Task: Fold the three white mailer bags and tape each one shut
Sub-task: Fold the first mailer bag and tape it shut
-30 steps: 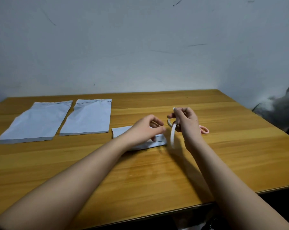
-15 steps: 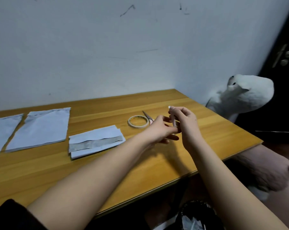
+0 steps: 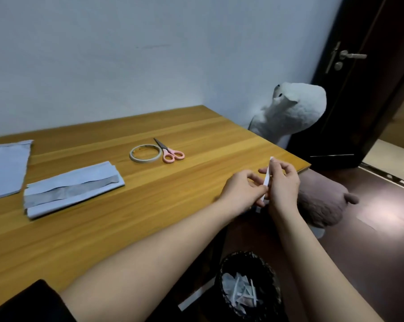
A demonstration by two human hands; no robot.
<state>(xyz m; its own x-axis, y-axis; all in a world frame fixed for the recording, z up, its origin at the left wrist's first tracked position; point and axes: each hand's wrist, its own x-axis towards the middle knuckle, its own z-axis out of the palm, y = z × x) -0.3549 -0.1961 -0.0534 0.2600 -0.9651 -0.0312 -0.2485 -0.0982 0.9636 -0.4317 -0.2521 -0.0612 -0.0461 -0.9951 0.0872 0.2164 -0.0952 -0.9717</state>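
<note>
Both hands pinch a cut strip of white tape at the right edge of the wooden counter [image 3: 150, 205].

The left hand [image 3: 240, 194] and right hand [image 3: 282, 184] sit close together, both nipping the narrow white tape strip [image 3: 267, 180], which stands nearly upright. The folded white mailer bag with a grey band [image 3: 73, 189] lies well to the left of the hands in mid-frame, its long axis running left to right; the left hand is nearer. One flat white mailer bag [image 3: 6, 168] shows at the left edge.

Folded white mailer bag [image 3: 73, 189] lies flat, grey strip up.
</note>
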